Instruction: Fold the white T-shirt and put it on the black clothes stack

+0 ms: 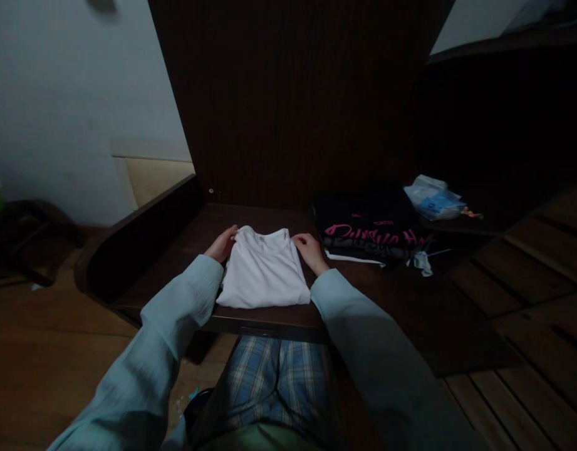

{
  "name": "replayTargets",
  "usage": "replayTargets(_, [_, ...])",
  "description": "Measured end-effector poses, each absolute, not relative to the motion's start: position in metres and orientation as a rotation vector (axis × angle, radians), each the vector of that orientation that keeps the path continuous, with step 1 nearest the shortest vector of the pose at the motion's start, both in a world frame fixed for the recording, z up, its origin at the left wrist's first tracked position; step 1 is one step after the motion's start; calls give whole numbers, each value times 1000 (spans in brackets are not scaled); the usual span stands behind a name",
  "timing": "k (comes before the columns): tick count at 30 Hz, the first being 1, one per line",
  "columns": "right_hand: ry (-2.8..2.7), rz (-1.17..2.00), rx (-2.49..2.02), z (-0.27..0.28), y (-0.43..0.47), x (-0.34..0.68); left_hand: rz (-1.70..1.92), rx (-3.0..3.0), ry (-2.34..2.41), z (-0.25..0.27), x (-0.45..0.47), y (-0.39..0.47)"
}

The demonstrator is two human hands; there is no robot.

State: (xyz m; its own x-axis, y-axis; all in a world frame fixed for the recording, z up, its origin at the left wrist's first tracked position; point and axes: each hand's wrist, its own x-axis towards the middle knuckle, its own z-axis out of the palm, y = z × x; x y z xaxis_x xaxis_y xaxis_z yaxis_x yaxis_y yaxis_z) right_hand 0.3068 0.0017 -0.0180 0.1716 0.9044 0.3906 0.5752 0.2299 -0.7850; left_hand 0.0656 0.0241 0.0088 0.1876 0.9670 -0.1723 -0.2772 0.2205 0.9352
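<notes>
A white T-shirt point(265, 272), folded into a neat block with its collar at the far side, lies on the dark wooden desk point(175, 263) before me. At its far left corner is my left hand point(222, 244), fingers closed on the fabric's edge. My right hand point(309, 250) is across from it, with curled fingers and the thumb and forefinger pinching the shirt's far right edge. Light blue-green sleeves cover both forearms.
To the right sits a stack of folded dark clothes point(363, 225) with pink lettering. A blue and white plastic packet point(433, 197) lies beyond it. A raised curved side panel point(133, 232) bounds the desk on the left, and a tall dark panel point(292, 100) stands behind.
</notes>
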Motion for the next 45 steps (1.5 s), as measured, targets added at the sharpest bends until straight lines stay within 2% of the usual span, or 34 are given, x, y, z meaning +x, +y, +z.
replayTargets(7, [-1713, 242, -1602, -20, 3, 299, 1200, 1060, 1170, 1, 63, 27])
replayTargets(13, [-1634, 144, -1424, -20, 1, 301, 1301, 1221, 1234, -6, 58, 28])
replayTargets(19, [-1505, 422, -1388, -24, 4, 301, 1363, 1463, 1477, -8, 61, 31])
replayTargets(24, [-1396, 471, -1490, -21, -5, 303, 1336, 1486, 1747, 6, 57, 16])
replayTargets(33, [-1747, 631, -1481, -16, -82, 321, 1040, 1700, 1458, -6, 37, -66])
replayTargets(40, [-1732, 702, -1421, -15, -102, 322, 1034, 1760, 1753, -2, 46, -86])
replayTargets(45, [-1601, 851, -1359, -13, -99, 322, 1058, 1734, 1771, -4, 45, -83])
